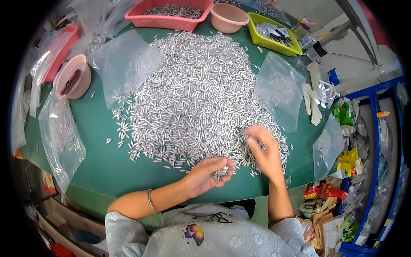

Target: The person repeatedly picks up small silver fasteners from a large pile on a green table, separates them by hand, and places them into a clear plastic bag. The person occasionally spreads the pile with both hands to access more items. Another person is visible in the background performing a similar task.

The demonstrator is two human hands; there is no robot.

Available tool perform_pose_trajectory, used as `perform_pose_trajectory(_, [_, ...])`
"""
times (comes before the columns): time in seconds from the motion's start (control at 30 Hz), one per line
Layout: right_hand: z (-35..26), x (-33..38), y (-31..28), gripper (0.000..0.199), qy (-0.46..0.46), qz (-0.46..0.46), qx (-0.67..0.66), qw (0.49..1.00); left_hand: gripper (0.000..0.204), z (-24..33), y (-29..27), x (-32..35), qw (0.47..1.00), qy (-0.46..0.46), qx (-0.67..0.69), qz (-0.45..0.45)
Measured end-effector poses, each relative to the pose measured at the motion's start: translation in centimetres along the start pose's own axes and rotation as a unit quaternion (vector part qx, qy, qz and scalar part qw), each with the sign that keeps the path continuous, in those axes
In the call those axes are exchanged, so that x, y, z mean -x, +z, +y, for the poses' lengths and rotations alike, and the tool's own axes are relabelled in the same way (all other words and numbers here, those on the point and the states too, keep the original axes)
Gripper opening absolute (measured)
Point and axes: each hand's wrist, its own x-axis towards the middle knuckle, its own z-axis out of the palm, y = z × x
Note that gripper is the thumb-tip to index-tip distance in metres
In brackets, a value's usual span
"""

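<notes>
A broad heap of small silvery metal pieces (192, 94), pointed and elongated, covers the center of the frame and lies directly on a green tabletop (100, 158), its loose outliers scattered along the left and lower margins. At lower center, the left hand (205, 175) is turned partly upward and cupped, its fingers curled around a handful of metal pieces (220, 173); a metal bracelet (150, 201) encircles that forearm. Right of center, the right hand (266, 152) is placed over the lower right margin of the heap with its fingers bent; the fingertips are blurred, and whether they are apart or closed on a piece cannot be told. A translucent plastic bag (124, 60) overlaps the heap's upper left edge, and a second bag (282, 90) lies against its right edge. A bag containing similar pieces (63, 132) occupies the left of the frame, near a pink bowl (81, 88). Along the top stand, from left to right, a red basin (167, 22) of metal parts, a pale pink bowl (230, 22) and a yellow-green tray (274, 45) with mixed small items. Toward the upper right are a bottle with a black cap (311, 55) and, lower, a white glove (314, 112); a blue-framed rack (373, 122) borders the right side.
</notes>
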Motion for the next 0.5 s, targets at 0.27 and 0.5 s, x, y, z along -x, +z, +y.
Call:
perform_pose_trajectory(0.27, [1.5,0.0,1.8,0.053,-0.041,-0.034,0.262,0.964,0.030,0.0,0.7,-0.7,0.999,-0.037,-0.005,-0.021])
perform_pose_trajectory(0.5, [-0.6,2.6,3.4,0.039,-0.110,-0.065,0.194,0.973,0.025,2.8,-0.7,1.8,0.986,0.135,0.092,0.021])
